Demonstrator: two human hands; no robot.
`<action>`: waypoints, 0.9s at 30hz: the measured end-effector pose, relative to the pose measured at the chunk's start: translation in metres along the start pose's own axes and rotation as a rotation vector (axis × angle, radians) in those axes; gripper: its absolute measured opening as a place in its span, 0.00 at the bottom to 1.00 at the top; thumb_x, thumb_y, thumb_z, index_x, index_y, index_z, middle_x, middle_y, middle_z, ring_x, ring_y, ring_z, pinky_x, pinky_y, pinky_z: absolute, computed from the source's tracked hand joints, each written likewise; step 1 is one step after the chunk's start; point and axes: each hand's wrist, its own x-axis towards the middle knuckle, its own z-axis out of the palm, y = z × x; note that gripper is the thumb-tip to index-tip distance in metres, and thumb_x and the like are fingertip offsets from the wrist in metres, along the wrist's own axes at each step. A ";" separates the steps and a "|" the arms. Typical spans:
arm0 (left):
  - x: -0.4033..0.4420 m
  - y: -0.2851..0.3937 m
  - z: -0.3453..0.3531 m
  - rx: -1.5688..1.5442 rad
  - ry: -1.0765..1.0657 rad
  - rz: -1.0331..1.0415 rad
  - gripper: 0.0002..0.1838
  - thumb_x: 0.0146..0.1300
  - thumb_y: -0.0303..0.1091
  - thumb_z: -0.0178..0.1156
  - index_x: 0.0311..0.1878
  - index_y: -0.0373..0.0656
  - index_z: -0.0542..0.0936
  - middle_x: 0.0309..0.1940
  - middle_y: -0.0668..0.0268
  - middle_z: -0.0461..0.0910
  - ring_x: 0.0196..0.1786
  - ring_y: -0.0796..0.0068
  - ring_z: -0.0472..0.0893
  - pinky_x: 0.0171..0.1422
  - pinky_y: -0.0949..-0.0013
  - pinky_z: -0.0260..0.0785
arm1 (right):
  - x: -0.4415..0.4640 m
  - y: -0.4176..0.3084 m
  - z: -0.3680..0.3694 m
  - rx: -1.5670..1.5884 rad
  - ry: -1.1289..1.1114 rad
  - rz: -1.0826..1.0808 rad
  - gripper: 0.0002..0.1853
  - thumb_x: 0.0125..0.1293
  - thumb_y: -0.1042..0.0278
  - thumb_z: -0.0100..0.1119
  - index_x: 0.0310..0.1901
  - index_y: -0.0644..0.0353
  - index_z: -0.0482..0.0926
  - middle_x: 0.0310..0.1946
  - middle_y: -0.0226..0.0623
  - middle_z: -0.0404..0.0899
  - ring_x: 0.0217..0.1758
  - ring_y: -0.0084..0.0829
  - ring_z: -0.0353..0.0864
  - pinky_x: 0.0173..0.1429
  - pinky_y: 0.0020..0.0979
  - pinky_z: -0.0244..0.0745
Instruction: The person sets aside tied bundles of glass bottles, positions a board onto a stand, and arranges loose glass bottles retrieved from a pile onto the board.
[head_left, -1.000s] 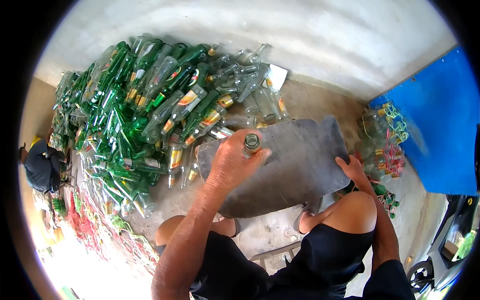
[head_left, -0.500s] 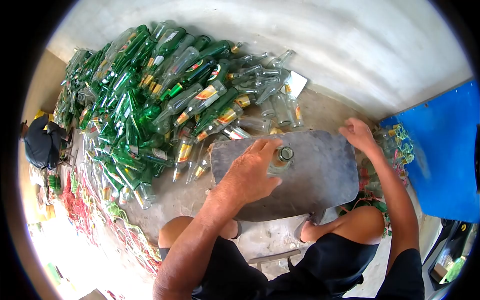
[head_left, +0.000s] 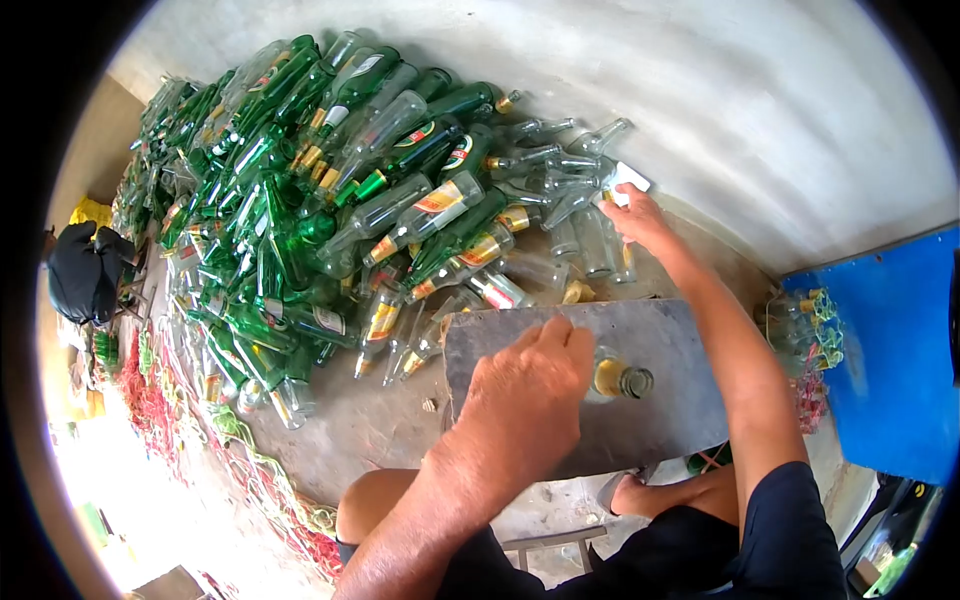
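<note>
A clear glass bottle with a yellowish neck stands on the dark board. Just to its left hovers my left hand, back upward and apart from the bottle; its fingertips are hidden beneath it. My right hand is at the right end of the bottle pile, fingers closed around the neck of a clear bottle with an orange label. Beside these fingers a white piece lies against the wall.
Green bottles and clear ones are heaped along the wall. Tangled red and green cords lie at lower left. A person in dark clothes is at the far left. Tied bottles stand by a blue panel.
My left hand let go of the bottle, which now stands on the board. My right hand left the board's right edge and reached forward to the pile. The view has shifted.
</note>
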 end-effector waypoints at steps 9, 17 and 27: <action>0.003 0.002 -0.013 0.026 -0.099 0.011 0.22 0.59 0.20 0.59 0.58 0.30 0.77 0.48 0.52 0.81 0.53 0.51 0.85 0.51 0.52 0.82 | 0.075 0.009 0.061 0.239 -0.036 0.095 0.34 0.68 0.52 0.71 0.71 0.58 0.72 0.45 0.45 0.85 0.36 0.34 0.89 0.36 0.35 0.90; 0.008 -0.001 -0.010 0.026 -0.089 0.039 0.21 0.58 0.20 0.59 0.57 0.29 0.78 0.43 0.54 0.81 0.49 0.55 0.85 0.47 0.56 0.82 | 0.079 0.006 0.071 0.351 0.055 0.134 0.18 0.73 0.66 0.65 0.60 0.63 0.80 0.37 0.42 0.85 0.28 0.31 0.89 0.30 0.34 0.89; 0.007 0.000 -0.012 0.052 -0.083 0.042 0.18 0.60 0.22 0.59 0.55 0.30 0.79 0.43 0.55 0.82 0.49 0.55 0.86 0.47 0.55 0.82 | 0.060 0.002 0.042 0.422 0.122 0.062 0.17 0.73 0.66 0.66 0.58 0.65 0.81 0.32 0.42 0.85 0.25 0.30 0.89 0.27 0.32 0.87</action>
